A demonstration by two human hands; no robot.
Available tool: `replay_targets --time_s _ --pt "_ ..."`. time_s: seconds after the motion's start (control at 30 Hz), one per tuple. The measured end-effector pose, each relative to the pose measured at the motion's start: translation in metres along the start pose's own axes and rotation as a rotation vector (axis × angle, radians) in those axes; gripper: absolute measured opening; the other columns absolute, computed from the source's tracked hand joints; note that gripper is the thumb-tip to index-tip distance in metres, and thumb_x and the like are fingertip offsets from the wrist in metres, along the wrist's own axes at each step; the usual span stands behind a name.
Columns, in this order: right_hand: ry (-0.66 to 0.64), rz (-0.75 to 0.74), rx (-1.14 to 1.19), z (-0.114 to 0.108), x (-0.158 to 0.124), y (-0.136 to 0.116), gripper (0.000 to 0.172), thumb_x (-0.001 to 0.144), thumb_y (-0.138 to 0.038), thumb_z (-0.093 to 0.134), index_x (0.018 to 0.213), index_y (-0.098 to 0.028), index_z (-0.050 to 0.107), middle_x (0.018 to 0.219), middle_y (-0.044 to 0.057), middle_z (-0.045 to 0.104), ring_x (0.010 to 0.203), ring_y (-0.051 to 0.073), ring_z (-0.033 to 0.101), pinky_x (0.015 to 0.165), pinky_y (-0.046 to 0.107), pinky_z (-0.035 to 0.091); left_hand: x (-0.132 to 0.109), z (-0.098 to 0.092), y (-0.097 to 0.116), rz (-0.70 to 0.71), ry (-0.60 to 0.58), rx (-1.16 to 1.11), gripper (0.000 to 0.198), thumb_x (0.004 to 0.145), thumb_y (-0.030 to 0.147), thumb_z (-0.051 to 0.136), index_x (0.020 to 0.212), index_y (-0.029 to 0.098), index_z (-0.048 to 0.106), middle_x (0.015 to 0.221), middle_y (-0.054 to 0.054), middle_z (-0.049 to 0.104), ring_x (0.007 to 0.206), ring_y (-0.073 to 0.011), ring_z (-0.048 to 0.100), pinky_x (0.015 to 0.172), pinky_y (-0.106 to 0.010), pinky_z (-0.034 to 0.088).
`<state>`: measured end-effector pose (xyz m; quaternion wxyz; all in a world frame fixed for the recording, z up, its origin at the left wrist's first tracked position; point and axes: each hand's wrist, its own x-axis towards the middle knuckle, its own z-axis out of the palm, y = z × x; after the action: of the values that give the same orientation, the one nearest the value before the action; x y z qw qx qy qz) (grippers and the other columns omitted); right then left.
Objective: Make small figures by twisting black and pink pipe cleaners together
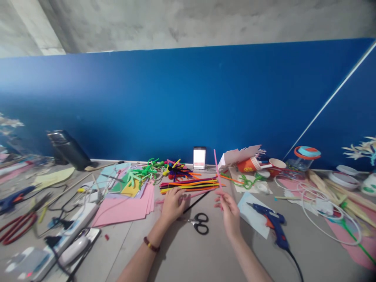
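My right hand (pixel 229 213) is closed around the lower end of a pink pipe cleaner (pixel 217 168), which stands nearly upright above the table. My left hand (pixel 174 203) rests palm down, its fingers bent and slightly apart, over another pink pipe cleaner (pixel 199 193) lying on the table. A black pipe cleaner (pixel 197 201) runs diagonally from beside the left hand. Beyond it lies a row of orange, yellow, red and purple pipe cleaners (pixel 192 184). Black-handled scissors (pixel 200 223) lie between my hands, their blades pointing toward the left wrist.
A blue glue gun (pixel 272 221) lies right on light blue paper (pixel 249 207). Pink paper sheets (pixel 123 209), a power strip (pixel 70 225) and red-handled scissors (pixel 20 227) are left. A phone (pixel 199 158) leans against the blue partition (pixel 188 98); paper cups (pixel 249 164) lie beside it.
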<state>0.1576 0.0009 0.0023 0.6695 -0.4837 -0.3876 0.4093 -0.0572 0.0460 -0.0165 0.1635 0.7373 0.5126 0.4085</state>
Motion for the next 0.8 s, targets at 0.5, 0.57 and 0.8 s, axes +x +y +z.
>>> replay_targets --time_s 0.5,0.57,0.8 --pt "-0.641 0.362 0.117 0.011 -0.019 0.009 0.018 0.072 -0.029 0.061 0.081 -0.017 0.07 0.081 0.006 0.069 0.069 0.014 0.058 0.066 0.025 0.045 0.021 -0.009 0.0 -0.645 0.342 -1.348 0.04 0.067 0.034 0.074 0.101 0.017 0.064 0.076 -0.002 0.065 0.063 -0.0111 0.06 0.06 -0.022 0.049" --pt "-0.654 0.387 0.14 0.012 -0.021 0.006 0.019 0.071 -0.03 0.066 0.086 -0.018 0.069 0.086 0.007 0.07 0.071 0.014 0.059 0.067 0.026 0.046 0.021 -0.014 -0.005 -0.645 0.382 -1.339 0.041 0.064 0.032 0.077 0.1 0.017 0.064 0.075 -0.001 0.065 0.062 -0.0102 0.059 0.058 -0.021 0.048" --pt "-0.6 0.327 -0.011 0.015 -0.018 0.013 0.04 0.065 -0.055 0.07 0.076 -0.016 0.071 0.068 0.006 0.068 0.062 0.015 0.059 0.064 0.029 0.048 0.022 -0.019 -0.013 -0.564 0.384 -1.151 0.044 0.062 0.04 0.076 0.099 0.019 0.065 0.071 0.001 0.063 0.048 -0.0043 0.048 0.047 -0.017 0.04"
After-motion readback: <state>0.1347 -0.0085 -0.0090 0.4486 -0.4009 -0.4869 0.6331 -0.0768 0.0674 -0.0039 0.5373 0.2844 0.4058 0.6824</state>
